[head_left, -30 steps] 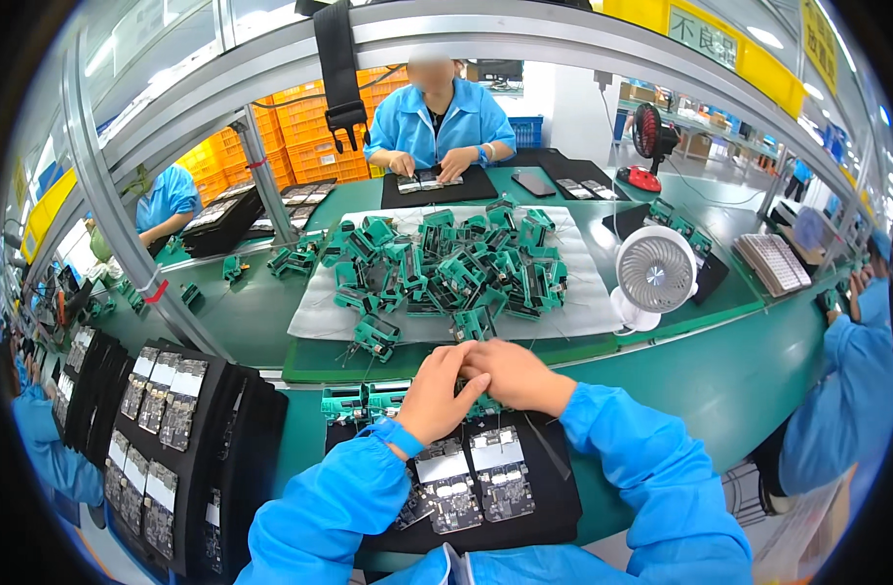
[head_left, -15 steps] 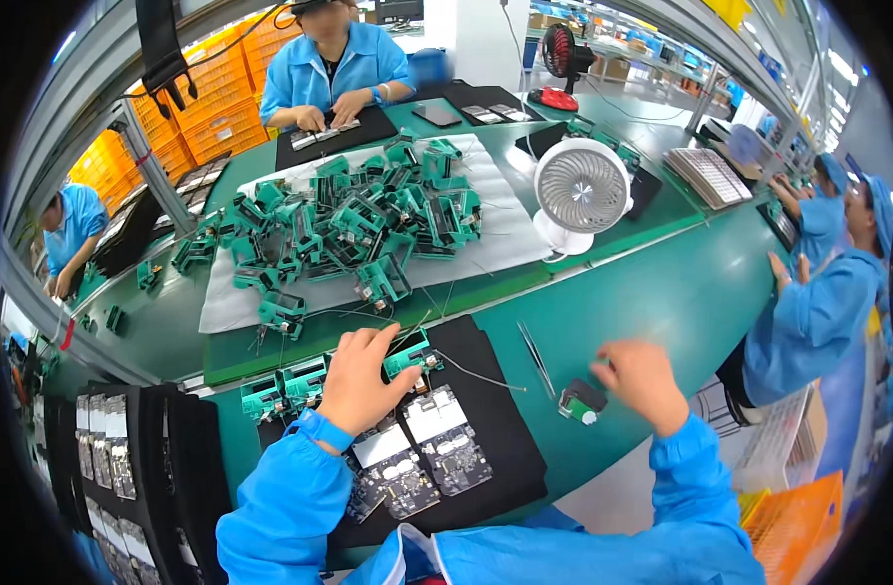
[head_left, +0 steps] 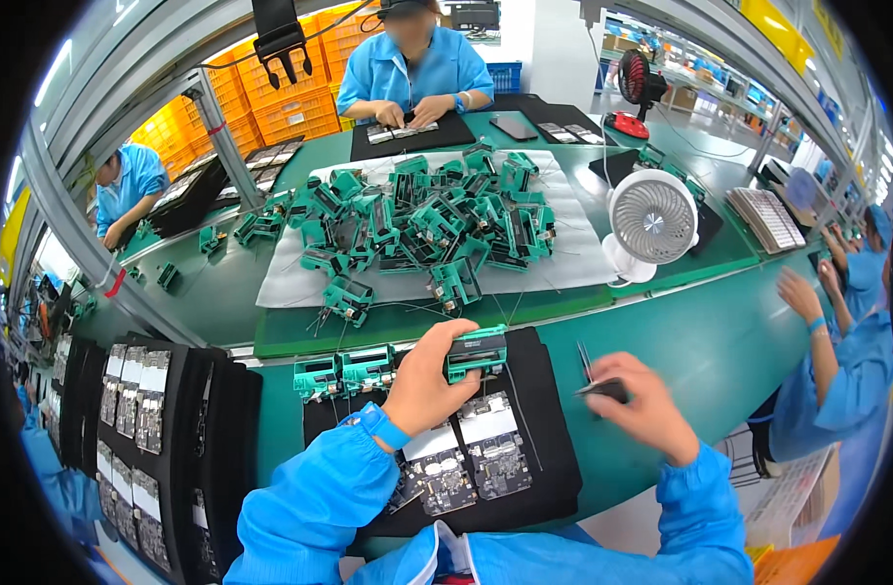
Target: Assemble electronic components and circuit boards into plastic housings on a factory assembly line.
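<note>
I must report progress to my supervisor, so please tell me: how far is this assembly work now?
Apparently done: two green modules sit lined up at the black mat's upper left edge. In hand: the left hand grips another green module, while the right hand holds tweezers. Probably left: a large pile of green modules on the white sheet, so most work likely remains.

The left hand (head_left: 422, 380) grips a green fixture (head_left: 476, 353) over the black mat (head_left: 544, 458), just above the circuit boards (head_left: 466, 458) lying on it. The right hand (head_left: 641, 409) — off the mat's right edge — pinches a small dark tool (head_left: 602, 388), tweezers (head_left: 583, 359) beside it. Beyond the mat lies a heap of green fixtures (head_left: 427, 219) — a white fan (head_left: 651, 222) to its right.
</note>
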A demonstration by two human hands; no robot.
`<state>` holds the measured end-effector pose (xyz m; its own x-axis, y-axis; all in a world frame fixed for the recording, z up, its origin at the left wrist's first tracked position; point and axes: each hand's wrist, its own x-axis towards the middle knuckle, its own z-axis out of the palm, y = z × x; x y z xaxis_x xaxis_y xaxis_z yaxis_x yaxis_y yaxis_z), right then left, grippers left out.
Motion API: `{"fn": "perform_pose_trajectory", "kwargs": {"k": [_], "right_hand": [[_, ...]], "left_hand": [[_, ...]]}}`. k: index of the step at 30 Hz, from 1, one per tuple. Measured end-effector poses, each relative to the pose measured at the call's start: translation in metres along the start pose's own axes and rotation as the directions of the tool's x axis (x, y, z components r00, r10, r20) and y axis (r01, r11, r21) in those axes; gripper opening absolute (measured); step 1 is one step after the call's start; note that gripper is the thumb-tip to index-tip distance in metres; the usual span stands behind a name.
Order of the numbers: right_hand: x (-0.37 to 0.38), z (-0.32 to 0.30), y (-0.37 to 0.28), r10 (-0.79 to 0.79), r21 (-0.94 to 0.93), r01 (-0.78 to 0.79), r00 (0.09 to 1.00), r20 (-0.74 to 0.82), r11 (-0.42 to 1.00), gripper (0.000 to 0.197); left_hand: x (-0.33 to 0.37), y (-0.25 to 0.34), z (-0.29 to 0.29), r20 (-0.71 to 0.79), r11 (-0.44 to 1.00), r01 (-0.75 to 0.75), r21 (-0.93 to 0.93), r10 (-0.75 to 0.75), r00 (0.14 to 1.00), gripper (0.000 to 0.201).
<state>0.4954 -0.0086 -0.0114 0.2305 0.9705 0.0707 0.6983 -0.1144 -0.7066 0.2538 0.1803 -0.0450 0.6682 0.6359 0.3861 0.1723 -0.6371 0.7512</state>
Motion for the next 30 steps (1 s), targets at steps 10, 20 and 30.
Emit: {"fn": "perform_pose_trajectory", "kwargs": {"k": [10,20,30], "right_hand": [[0.064,0.054,-0.023,-0.097,0.608,-0.204,0.901,0.424,0.767,0.025],[0.023,0.067,-0.022,-0.693,-0.133,0.695,0.718,0.068,0.707,0.028],[-0.015,0.088,-0.026,-0.665,0.026,0.676,0.715,0.218,0.736,0.031]], "left_hand": [[-0.013,0.006,0.008,-0.016,0.837,0.226,-0.499,-0.27,0.963,0.066],[-0.025,-0.005,0.014,0.066,0.888,0.355,-0.292,-0.351,0.934,0.078],[-0.027,-0.002,0.019,0.067,0.944,0.249,-0.217,-0.24,0.969,0.074]]}}
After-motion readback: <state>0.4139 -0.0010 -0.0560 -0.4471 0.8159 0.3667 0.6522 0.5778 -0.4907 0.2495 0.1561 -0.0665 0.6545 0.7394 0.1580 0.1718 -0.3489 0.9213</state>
